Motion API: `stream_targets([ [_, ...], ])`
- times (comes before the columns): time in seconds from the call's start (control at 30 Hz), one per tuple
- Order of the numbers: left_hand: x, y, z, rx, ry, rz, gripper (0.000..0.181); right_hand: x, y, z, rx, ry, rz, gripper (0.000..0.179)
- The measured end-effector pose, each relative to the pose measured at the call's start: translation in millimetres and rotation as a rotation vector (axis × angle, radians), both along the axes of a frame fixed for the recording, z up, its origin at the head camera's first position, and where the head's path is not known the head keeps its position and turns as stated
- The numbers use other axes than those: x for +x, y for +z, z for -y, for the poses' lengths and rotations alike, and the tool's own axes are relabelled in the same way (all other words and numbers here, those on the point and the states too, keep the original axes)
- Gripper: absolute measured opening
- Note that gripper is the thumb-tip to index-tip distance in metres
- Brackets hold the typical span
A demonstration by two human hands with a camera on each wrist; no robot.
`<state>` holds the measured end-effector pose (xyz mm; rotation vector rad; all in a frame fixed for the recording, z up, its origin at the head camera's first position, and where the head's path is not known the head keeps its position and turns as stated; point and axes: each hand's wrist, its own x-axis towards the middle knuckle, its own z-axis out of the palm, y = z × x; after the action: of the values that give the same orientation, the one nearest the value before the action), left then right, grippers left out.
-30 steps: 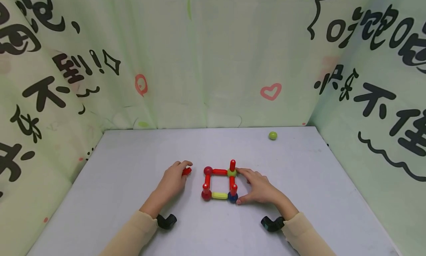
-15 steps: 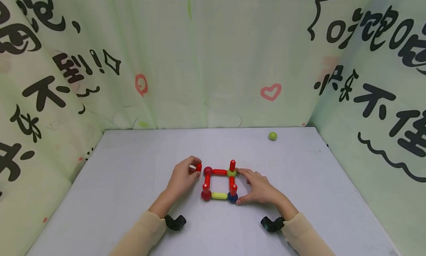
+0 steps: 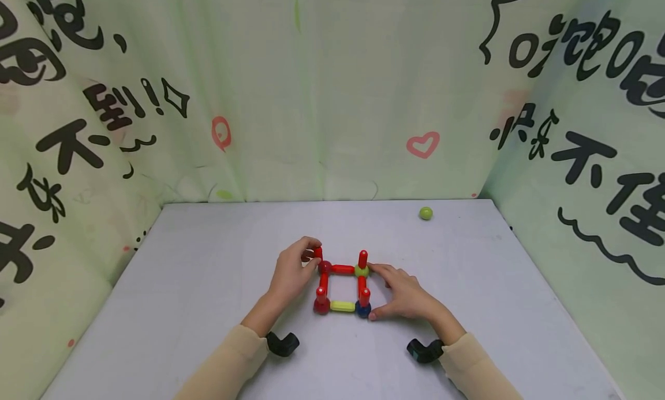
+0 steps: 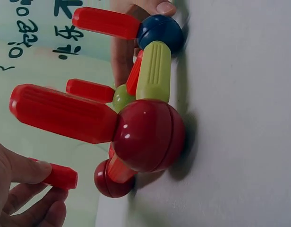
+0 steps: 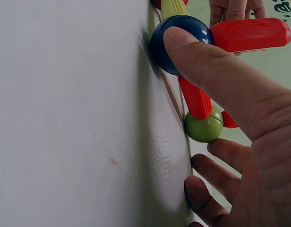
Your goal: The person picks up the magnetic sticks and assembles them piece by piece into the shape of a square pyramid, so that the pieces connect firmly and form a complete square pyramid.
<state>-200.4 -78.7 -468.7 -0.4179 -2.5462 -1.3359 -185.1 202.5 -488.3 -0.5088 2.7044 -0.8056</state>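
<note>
A square frame of magnetic rods and balls lies on the table: red balls at its left corners, a green ball [image 3: 361, 270] far right, a blue ball [image 3: 363, 309] near right. Red rods and a yellow-green rod [image 3: 343, 306] join them. Three red rods stand upright on the green, blue and near-left red ball [image 3: 321, 306]. With thumb and fingers my left hand [image 3: 290, 273] pinches another red rod [image 4: 63, 176] at the far-left red ball [image 3: 324, 266]; contact is unclear. My right hand [image 3: 407, 294] spreads along the right side, thumb on the blue ball, a fingertip at the green ball.
A loose green ball [image 3: 426, 213] lies near the back edge of the white table [image 3: 234, 232]. Curtains [image 3: 322, 100] with black lettering enclose the back and sides. A black wrist camera [image 3: 283, 344] sits at the left wrist and another [image 3: 425, 350] at the right.
My left hand has moved right and away from me, bringing the red rod to the far-left red ball and turning it from lying to upright. My right hand and the frame stay put.
</note>
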Motion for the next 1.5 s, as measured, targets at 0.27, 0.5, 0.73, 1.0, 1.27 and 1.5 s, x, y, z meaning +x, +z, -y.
stream_targets([
  [0.27,-2.7,-5.8,-8.7,-0.02,-0.009,0.021,0.039,-2.5,-5.4,-1,-0.002,-0.002,-0.006,0.107],
  [0.5,-4.1,-11.4,-8.9,-0.034,-0.018,0.058,0.039,-2.5,-4.0,0,0.0,-0.01,0.003,0.107],
  [0.73,-6.5,-20.0,-6.2,-0.049,-0.022,0.108,0.031,-2.0,-0.7,1,-0.004,-0.01,0.011,0.106],
  [1.0,-7.9,-26.9,-3.5,-0.051,-0.018,0.143,0.028,-7.4,0.3,-1,-0.029,-0.01,0.054,0.103],
  [1.27,-4.2,-33.2,2.1,0.006,-0.017,0.089,0.03,-7.0,5.8,-7,-0.236,-0.12,0.021,0.061],
  [1.5,-9.4,-28.1,-5.1,-0.002,-0.034,0.069,0.029,-20.9,12.1,20,-0.359,-0.345,-0.049,0.043],
])
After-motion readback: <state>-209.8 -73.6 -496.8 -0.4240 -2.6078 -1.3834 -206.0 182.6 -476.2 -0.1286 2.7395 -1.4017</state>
